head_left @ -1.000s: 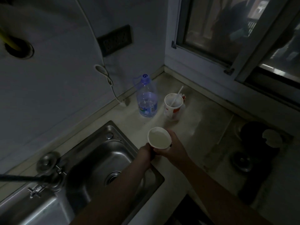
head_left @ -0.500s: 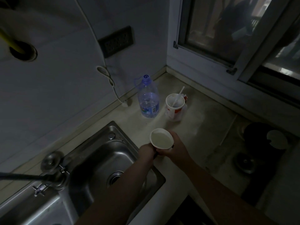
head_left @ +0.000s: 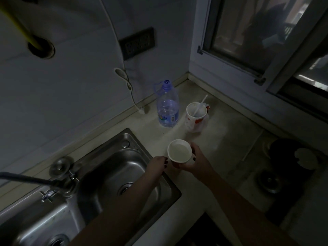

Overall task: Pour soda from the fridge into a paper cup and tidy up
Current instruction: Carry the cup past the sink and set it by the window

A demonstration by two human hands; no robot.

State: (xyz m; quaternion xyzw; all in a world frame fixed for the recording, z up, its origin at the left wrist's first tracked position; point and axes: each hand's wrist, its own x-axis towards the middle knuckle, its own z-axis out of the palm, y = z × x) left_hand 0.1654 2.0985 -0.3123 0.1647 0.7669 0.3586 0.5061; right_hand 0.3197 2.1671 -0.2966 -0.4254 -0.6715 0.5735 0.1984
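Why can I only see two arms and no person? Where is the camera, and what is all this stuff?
The camera sits on the person's head and looks down, so you see only their arms. The room is dark. The right hand holds a white paper cup over the counter, beside a metal sink. The left hand is by the cup's side; I cannot tell if it touches it. At the back of the counter stand a clear water bottle with a blue cap and a bigger cup with a white stick in it. The cup looks pale inside; whether there is a drink in it is too dim to tell.
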